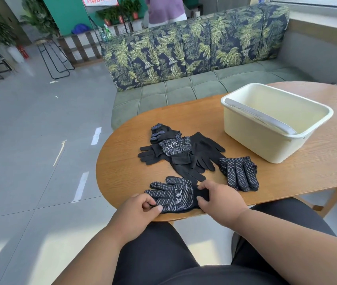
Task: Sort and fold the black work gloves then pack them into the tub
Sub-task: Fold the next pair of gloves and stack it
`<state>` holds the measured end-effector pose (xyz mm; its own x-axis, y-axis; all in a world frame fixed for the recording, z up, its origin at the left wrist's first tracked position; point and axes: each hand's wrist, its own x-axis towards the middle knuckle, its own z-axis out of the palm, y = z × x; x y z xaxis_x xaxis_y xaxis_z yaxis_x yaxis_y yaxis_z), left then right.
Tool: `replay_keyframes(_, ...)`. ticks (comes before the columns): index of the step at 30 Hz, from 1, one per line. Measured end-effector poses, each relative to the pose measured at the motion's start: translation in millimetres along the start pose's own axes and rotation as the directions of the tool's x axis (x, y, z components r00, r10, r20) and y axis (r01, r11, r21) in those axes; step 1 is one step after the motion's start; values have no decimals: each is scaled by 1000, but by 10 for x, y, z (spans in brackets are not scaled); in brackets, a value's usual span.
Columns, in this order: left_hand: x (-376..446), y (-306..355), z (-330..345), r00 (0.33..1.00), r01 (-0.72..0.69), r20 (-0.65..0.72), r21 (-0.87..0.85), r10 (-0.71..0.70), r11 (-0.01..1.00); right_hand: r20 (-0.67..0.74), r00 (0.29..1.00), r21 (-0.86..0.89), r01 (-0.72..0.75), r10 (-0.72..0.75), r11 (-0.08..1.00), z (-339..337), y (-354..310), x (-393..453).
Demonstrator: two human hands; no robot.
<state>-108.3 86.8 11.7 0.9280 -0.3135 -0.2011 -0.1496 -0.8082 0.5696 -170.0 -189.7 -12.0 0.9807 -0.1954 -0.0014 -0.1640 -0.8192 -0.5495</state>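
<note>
A black dotted glove (173,194) with a white logo lies flat at the near edge of the wooden table (307,173), fingers pointing left. My left hand (140,214) pinches its fingertip end. My right hand (219,200) grips its cuff end. Behind it sits a loose pile of black gloves (184,153), some plain, some dotted. A separate stack of dotted gloves (239,173) lies to the right. The cream plastic tub (245,138) stands at the back right, with only a grey-edged insert visible inside.
A green sofa (184,87) with leaf-print cushions runs behind the table. Grey tiled floor spreads to the left, with a black metal stool (54,58) and plants further off. A person in a purple top (165,9) stands beyond the sofa.
</note>
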Motion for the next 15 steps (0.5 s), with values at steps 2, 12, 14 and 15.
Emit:
replay_keyframes(2, -14, -2, -10, 1000, -19, 9, 5, 19, 1000, 1, 1000, -1, -2, 2, 1000, 2, -4, 4)
replay_keyframes(12, -51, 60, 49, 992, -11, -125, 156, 31, 988, 12, 1000, 0, -5, 5, 1000, -4, -11, 5)
replay_keyframes(14, -63, 70, 61, 993, -12, -117, 159, 31, 987, 14, 1000, -2, -7, 7, 1000, -2, -7, 0)
replay_keyframes(15, -64, 69, 66, 993, -13, -110, 162, 31, 987, 13, 1000, -5, -7, 7, 1000, 1, -6, -1)
